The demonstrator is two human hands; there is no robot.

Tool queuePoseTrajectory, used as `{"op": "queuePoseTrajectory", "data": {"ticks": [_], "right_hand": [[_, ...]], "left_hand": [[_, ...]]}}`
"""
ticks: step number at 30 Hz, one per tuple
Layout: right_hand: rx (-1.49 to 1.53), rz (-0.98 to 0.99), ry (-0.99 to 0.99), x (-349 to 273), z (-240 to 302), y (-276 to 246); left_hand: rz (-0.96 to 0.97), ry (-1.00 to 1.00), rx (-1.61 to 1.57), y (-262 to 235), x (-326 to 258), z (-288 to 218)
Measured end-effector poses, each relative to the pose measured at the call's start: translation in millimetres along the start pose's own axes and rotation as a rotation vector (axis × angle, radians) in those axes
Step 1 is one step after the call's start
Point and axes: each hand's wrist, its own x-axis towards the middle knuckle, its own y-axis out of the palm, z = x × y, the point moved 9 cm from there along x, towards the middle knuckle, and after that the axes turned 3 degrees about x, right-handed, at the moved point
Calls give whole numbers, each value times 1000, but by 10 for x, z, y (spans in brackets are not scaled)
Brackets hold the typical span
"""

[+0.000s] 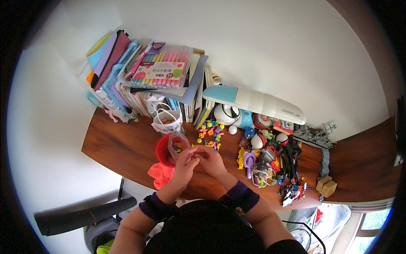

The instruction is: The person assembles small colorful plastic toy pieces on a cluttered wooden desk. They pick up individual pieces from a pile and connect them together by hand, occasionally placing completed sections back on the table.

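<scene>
From my remote seat I took the red bowl (163, 151) on the wooden desk (114, 146) as my landmark. Both hands met just to the right of that bowl, over the desk. The left hand (186, 163) was curled, fingers drawn in, and it touched the lower edge of a clear plastic bag (177, 144) that stood in the bowl with small coloured beads inside. The right hand (211, 160) was pressed against the left, its fingers closed too; I could not tell whether either hand pinched a bead between the fingertips, since that spot was too small to read. Both wrists wore dark purple bands.

Loose coloured beads (210, 133) lay scattered up and to the right of the bowl, near the hands but apart from them. Directly behind the bowl stood a small white bag with handles (166, 120). Further behind that rose a leaning stack of books and folders (122, 84), topped by a clear case of marker pens (160, 70). Well to the right of the bowl a white and pale blue desk lamp (253, 101) stretched over a heap of small toys (270, 158). Just below the bowl, at the desk's front edge, lay a piece of orange-red paper (160, 174). Two small wooden blocks (325, 185) sat far right of the bowl.
</scene>
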Motion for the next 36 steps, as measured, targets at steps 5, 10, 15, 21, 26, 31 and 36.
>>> {"op": "queuePoseTrajectory", "data": {"ticks": [5,10,15,21,26,31,36], "right_hand": [[15,84,-12,155,132,310],[-104,42,-13,139,71,199],[-153,-56,79,55,-162,-173],[-174,-103,197,-106,-658,-621],[-245,-83,249,-219,-881,-749],[-225,-40,306,-250,-1138,-612],[-134,-33,302,-229,-1767,-543]], "left_hand": [[-134,-16,-43,-370,-17,115],[-87,-134,-138,-337,-95,179],[27,-106,53,-18,-78,245],[120,-231,127,262,43,793],[30,-355,146,180,99,1304],[30,-442,-18,87,120,1989],[131,-363,47,386,290,1763]]}}
